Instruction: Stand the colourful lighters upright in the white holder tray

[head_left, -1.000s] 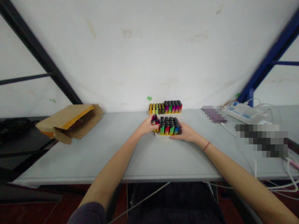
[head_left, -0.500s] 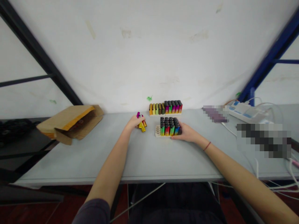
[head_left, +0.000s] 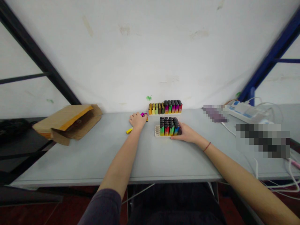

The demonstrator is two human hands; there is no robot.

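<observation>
Taking the front tray as my clock centre, with twelve pointing at the wall, I'm tracking a change at its nine o'clock end. A second ago the left hand was gripping loose pieces right there, and half a second ago it was holding them clear of the tray. Now it is lying palm-down low over the worktop, between nine and ten o'clock. A yellow lighter is resting at nine, poking out from the near side of that hand, and a purple lighter is showing beside its fingers at ten. The palm is hiding the rest, so I'm not able to tell whether the left hand is grasping anything or letting go.

The right hand is not shifting: it is grasping the front tray at three o'clock, with the thumb lying along the near edge. The upright lighters in that tray are standing packed together, while the slots at nine are staying bare. I'm judging from this that the removed pieces are now being laid down rather than carried, with the tray being steadied meanwhile.

At twelve, near the wall, the yellow-topped lighters and black-topped lighters are standing side by side, unchanged. Far out at nine, the cardboard box is sitting open, untouched.
</observation>
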